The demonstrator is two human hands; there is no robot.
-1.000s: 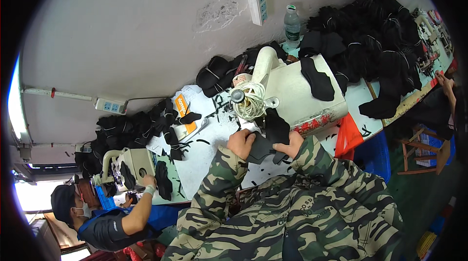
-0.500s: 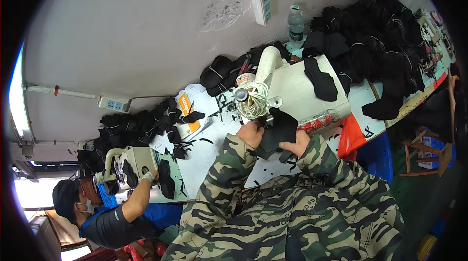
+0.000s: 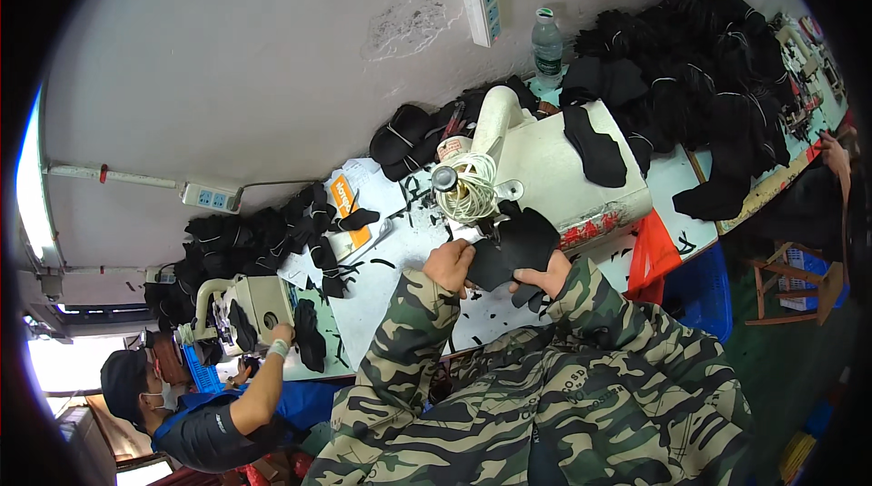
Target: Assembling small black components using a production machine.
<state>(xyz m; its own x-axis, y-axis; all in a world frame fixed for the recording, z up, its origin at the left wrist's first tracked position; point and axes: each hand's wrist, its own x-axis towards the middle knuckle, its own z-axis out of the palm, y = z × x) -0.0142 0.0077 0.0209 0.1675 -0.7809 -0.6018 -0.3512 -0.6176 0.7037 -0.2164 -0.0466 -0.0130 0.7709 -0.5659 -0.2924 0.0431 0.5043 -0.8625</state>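
A black sock (image 3: 527, 239) is stretched between my hands, just in front of the cream sewing machine (image 3: 536, 159). My left hand (image 3: 449, 265) pinches its left edge with bent fingers, near the white tabletop. At the sock's lower right, my right hand (image 3: 545, 274) grips the fabric with the thumb on top. The sock's far part lies against the machine's front, beside a coil of pale thread (image 3: 468, 191); the needle area is hidden there. Another black sock (image 3: 595, 147) lies flat on top of the machine.
Bundled black socks (image 3: 690, 77) are heaped at the back right, near a plastic bottle (image 3: 547, 45). A red bag (image 3: 651, 254) hangs by a blue bin (image 3: 699, 291). At left, a co-worker (image 3: 218, 422) sits at another sewing machine (image 3: 259, 300). Another person's hand (image 3: 834, 154) shows far right.
My left hand has moved slightly left and down, away from the machine's front. My right hand has shifted a little left with the sock. Another person's hand has appeared at far right.
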